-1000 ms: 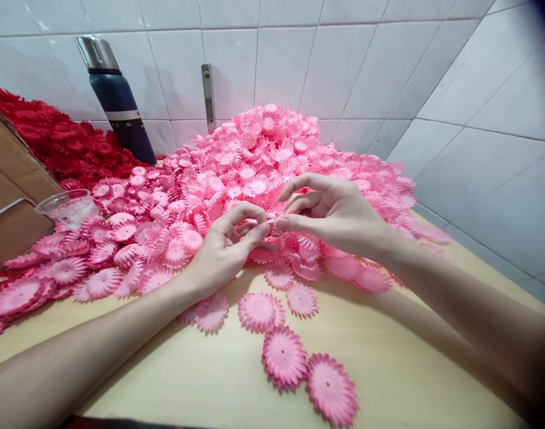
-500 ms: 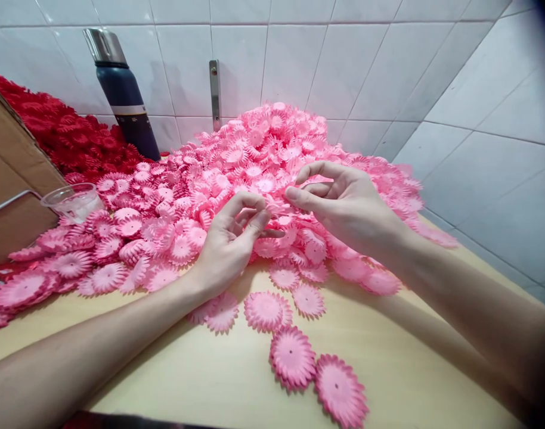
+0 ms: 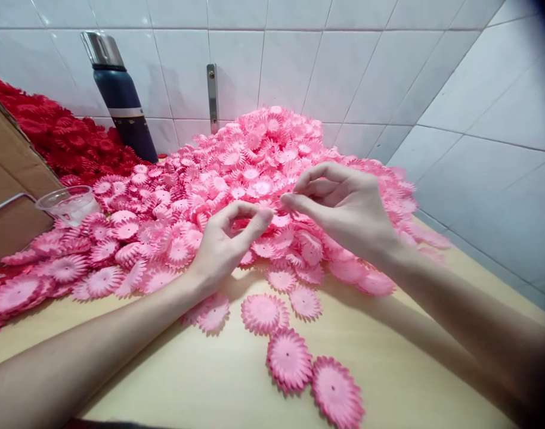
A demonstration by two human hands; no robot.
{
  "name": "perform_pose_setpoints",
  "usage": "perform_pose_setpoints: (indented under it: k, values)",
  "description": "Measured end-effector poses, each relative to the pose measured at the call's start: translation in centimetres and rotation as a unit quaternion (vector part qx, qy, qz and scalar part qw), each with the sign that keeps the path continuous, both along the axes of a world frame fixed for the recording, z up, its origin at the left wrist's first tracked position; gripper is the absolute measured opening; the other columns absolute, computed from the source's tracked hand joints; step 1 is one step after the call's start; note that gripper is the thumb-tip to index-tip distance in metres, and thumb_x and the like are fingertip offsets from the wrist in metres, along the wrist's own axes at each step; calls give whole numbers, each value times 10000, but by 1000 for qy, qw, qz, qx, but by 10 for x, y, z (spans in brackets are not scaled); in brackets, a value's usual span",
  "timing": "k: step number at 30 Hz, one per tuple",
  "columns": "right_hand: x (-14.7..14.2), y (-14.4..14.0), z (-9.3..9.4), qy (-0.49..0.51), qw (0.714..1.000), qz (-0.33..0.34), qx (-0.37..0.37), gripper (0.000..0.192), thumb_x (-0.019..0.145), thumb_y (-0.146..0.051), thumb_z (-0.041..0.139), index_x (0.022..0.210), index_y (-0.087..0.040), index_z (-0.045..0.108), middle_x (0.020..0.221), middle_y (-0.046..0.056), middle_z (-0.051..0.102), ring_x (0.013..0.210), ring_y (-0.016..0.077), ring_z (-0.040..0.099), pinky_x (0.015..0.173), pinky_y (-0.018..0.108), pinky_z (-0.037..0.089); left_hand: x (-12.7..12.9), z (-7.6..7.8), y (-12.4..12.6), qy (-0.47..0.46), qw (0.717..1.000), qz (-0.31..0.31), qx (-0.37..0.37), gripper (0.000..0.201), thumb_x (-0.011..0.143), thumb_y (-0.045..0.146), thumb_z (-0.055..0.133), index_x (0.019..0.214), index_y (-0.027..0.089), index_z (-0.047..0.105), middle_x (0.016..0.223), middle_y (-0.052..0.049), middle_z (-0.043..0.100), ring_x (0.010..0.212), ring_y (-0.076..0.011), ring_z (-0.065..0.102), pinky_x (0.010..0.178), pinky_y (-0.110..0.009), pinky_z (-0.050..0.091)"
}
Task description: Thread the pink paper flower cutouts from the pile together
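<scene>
A big heap of pink paper flowers (image 3: 254, 155) covers the back of a pale wooden table (image 3: 389, 369). My left hand (image 3: 225, 244) and my right hand (image 3: 344, 205) meet above the front of the heap. Their thumbs and forefingers pinch a small pink flower piece (image 3: 276, 207) between them. The piece is mostly hidden by the fingertips. Several loose pink flowers (image 3: 290, 357) lie flat on the table in front of my hands.
A dark blue flask with a steel cap (image 3: 120, 98) stands against the tiled wall. A mound of red flowers (image 3: 62, 140) lies at the back left. A cardboard box (image 3: 8, 179) and a clear plastic cup (image 3: 69, 204) sit at the left.
My hands stay joined on the pink piece and have shifted only slightly over the heap. The fingers of my left hand have curled in more.
</scene>
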State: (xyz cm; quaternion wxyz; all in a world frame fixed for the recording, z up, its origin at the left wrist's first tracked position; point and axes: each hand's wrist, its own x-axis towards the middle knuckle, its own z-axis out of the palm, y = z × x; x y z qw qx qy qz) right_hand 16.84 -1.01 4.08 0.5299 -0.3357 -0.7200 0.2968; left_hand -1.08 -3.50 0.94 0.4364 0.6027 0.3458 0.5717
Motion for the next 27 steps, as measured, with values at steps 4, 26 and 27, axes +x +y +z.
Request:
perform_pose_setpoints:
  k: [4,26,27]
  values:
    - [-6,-6,-2,-36,997,74,5,161,735,-224,782,819,-209,645,800,13,668,743,168,649,673,326,566,1,0,-1,59,997,39,32,160,823,300,695,807,146,656,843,-29,643,797,-131,602,735,-236,504]
    - [12,10,3,69,997,-27,-19,169,716,-83,742,753,-199,623,729,-4,658,741,154,655,737,331,549,-3,8,-6,122,981,99,110,142,844,173,642,703,159,653,863,-33,602,846,-135,578,746,-250,482]
    - [18,16,5,96,993,-65,-3,164,726,-70,723,722,-197,619,717,2,655,742,152,649,735,329,537,-3,9,-7,109,981,104,124,156,854,156,624,698,164,640,843,-22,595,820,-124,573,740,-246,479]
